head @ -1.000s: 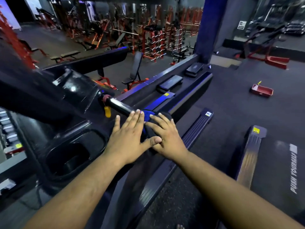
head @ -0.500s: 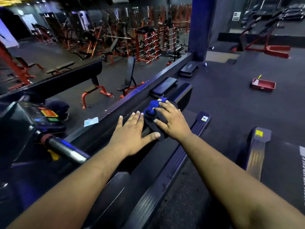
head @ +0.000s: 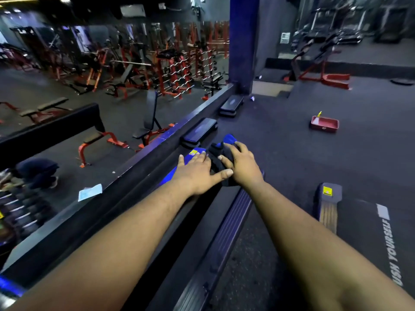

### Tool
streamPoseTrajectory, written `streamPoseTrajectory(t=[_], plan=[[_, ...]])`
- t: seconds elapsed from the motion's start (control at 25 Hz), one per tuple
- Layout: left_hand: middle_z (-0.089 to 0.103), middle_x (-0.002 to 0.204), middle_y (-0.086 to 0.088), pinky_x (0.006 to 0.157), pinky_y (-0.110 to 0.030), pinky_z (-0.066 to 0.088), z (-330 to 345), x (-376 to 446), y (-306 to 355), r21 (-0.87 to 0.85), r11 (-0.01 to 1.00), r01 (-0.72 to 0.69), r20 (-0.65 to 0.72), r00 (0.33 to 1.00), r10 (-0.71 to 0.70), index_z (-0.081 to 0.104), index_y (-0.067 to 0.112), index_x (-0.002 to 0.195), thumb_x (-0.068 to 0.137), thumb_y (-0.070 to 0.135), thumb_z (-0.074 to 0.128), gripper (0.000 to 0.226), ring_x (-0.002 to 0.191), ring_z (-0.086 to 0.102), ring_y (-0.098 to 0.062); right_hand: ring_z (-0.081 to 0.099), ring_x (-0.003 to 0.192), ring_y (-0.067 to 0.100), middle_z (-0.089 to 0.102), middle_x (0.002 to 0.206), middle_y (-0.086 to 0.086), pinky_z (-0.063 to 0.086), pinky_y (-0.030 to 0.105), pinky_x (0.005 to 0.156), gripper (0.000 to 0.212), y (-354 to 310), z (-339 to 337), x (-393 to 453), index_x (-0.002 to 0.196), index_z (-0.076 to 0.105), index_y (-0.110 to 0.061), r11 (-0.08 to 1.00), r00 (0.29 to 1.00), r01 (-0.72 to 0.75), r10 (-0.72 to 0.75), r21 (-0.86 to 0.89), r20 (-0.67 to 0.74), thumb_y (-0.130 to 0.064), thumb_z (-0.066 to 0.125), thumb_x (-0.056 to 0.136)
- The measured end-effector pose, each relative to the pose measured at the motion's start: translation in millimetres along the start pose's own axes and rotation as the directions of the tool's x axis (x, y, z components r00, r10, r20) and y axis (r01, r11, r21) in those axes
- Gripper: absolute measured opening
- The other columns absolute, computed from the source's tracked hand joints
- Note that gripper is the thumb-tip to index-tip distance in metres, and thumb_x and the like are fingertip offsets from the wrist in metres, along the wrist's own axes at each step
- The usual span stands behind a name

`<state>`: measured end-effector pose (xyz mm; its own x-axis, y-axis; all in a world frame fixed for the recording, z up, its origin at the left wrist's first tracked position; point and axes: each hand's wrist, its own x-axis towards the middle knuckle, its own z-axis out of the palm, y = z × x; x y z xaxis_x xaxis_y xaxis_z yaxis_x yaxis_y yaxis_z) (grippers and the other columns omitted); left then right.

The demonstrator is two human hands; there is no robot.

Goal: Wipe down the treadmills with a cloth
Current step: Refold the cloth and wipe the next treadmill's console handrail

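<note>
A dark cloth with blue patches [head: 219, 151] lies bunched at the far end of the treadmill [head: 226, 230] I lean over. My right hand [head: 241, 166] presses down on the cloth, fingers spread over it. My left hand [head: 197, 172] lies flat beside it on the treadmill's blue-lit left side rail, its thumb stretched toward the right hand. Both arms reach far forward. Most of the cloth is hidden under my right hand.
A second treadmill [head: 368, 239] with a white printed belt stands at the right. Step platforms [head: 199, 131] line a low dark wall [head: 125, 176] on the left, with gym benches and racks beyond. A red tray [head: 324, 124] sits on the floor.
Both hands slid the cloth from the handlebar by the console down along the treadmill's side toward its far end. The console and handlebar have left the view.
</note>
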<state>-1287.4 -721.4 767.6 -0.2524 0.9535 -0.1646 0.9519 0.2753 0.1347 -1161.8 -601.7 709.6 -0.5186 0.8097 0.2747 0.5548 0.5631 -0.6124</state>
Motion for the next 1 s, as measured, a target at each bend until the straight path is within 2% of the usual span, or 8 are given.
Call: streamPoseTrajectory(t=[0.08,0.2,0.36,0.52,0.64,0.76,0.88,1.0], plan=[[0.029,0.161,-0.006,0.121,-0.057,0.000,-1,24,1,-0.114,0.992,-0.061,-0.017,0.998,0.060,0.036,0.012,0.147,0.069,0.092,0.009,0.115,0.151,0.019,-0.021,0.044,0.131,0.026,0.044,0.143,0.002,0.038,0.036,0.107,0.049,3,-12,7,0.138,0.054,-0.028,0.987,0.998,-0.047,0.052,0.150,-0.028,-0.048,0.060,0.094],[0.063,0.128,-0.006,0.117,-0.056,0.023,-5,65,10,-0.392,0.901,-0.187,-0.124,0.981,0.150,0.052,0.025,0.108,0.086,0.076,0.041,0.056,0.125,0.053,-0.029,0.045,0.126,0.011,0.047,0.134,-0.001,0.032,0.028,0.109,0.043,12,-38,19,0.137,0.054,-0.024,0.905,0.988,-0.119,0.150,0.409,-0.045,-0.041,0.057,0.098],[0.070,0.115,0.004,0.103,-0.045,0.046,-16,127,52,-0.548,0.773,-0.321,-0.184,0.947,0.263,0.059,0.020,0.120,0.086,0.040,0.068,0.040,0.106,0.065,-0.018,0.041,0.125,0.008,0.040,0.134,-0.002,0.029,0.024,0.105,0.046,48,-73,45,0.143,0.046,-0.024,0.846,0.968,-0.198,0.248,0.495,-0.037,-0.043,0.048,0.102],[0.070,0.087,-0.001,0.078,-0.044,0.054,-22,211,110,-0.560,0.755,-0.341,-0.239,0.939,0.247,0.062,0.021,0.090,0.086,0.025,0.055,0.009,0.084,0.065,-0.021,0.041,0.124,0.015,0.047,0.126,0.002,0.033,0.040,0.114,0.056,129,-100,91,0.122,0.055,-0.026,0.897,0.963,-0.201,0.255,0.394,-0.088,-0.070,0.045,0.088],[0.066,0.084,0.002,0.073,-0.038,0.049,-26,277,145,-0.567,0.755,-0.329,-0.244,0.943,0.227,0.057,0.028,0.079,0.090,0.019,0.047,0.018,0.083,0.062,-0.020,0.043,0.126,0.023,0.052,0.116,-0.001,0.037,0.045,0.111,0.072,200,-126,135,0.129,0.056,-0.037,0.931,0.971,-0.218,0.237,0.292,-0.030,-0.081,0.049,0.073],[0.067,0.090,0.004,0.080,-0.037,0.047,-26,337,162,-0.602,0.743,-0.292,-0.225,0.955,0.193,0.060,0.030,0.080,0.091,0.018,0.047,0.021,0.092,0.062,-0.020,0.047,0.115,0.027,0.053,0.105,0.000,0.043,0.044,0.103,0.052,250,-143,176,0.110,0.067,-0.030,0.949,0.981,-0.193,0.185,0.249,0.057,-0.069,0.067,0.076],[0.060,0.094,-0.002,0.080,-0.033,0.039,-32,394,169,-0.602,0.761,-0.242,-0.254,0.962,0.106,0.055,0.024,0.075,0.094,0.018,0.048,0.020,0.098,0.057,-0.022,0.056,0.108,0.024,0.058,0.107,0.008,0.048,0.043,0.097,0.035,277,-154,227,0.099,0.065,-0.017,0.914,0.984,-0.173,0.146,0.368,0.098,-0.046,0.075,0.083],[0.066,0.097,-0.004,0.086,-0.041,0.046,-36,444,161,-0.663,0.711,-0.232,-0.281,0.958,0.051,0.061,0.011,0.092,0.097,0.019,0.047,0.017,0.097,0.060,-0.023,0.064,0.101,0.012,0.067,0.112,0.002,0.055,0.034,0.089,0.043,283,-155,283,0.113,0.057,-0.023,0.844,0.975,-0.175,0.079,0.507,0.207,-0.042,0.079,0.082]])
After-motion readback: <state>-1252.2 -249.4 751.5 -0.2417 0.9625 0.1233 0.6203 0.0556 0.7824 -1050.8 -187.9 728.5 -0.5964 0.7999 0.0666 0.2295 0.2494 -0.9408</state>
